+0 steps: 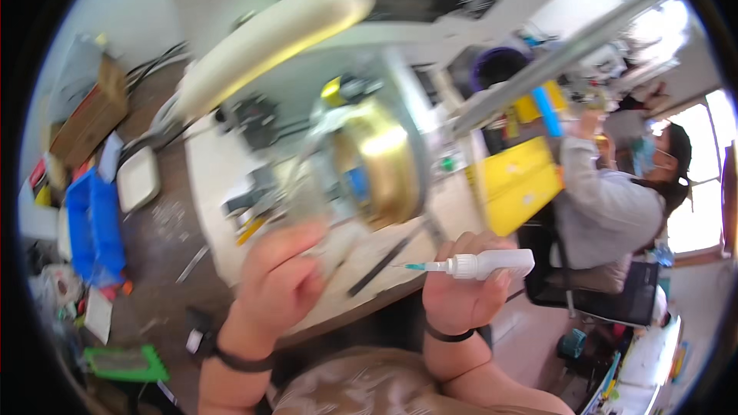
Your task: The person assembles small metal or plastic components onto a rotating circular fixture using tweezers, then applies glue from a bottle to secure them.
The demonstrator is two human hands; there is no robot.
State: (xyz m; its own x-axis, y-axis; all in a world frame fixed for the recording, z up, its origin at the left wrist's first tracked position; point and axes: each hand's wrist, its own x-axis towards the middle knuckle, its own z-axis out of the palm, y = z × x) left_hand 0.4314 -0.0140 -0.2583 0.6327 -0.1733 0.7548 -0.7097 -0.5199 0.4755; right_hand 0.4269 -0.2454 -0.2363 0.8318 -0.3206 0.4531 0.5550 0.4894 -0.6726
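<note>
Head view: a white squeeze bottle (506,263) is held in the right grip (461,296), pinched between thumb and fingers. Bottle is turned on its side, its needle tip (419,267) pointed left, toward the left grip (280,277); the two are kept well apart. Left grip is curled, fingers bent inward; area is blurred, so whether anything is pinched there cannot be told. Both wrists are circled by dark bands (244,362).

Bottle is held near the close edge of a pale counter (211,184). Between the hands, a black strip (380,267) is laid on the counter. Beyond them, a large gold-coloured ring (388,157) is seen, smeared by blur; what it is rested on cannot be told. Far left part of the counter is overhung by a curved white lamp (277,42). To the right, a yellow panel (519,184) is placed near a seated co-worker (615,211) in a pale top. On the left, a blue bin (96,227) is seen, with a cardboard box (91,111) beyond it.
</note>
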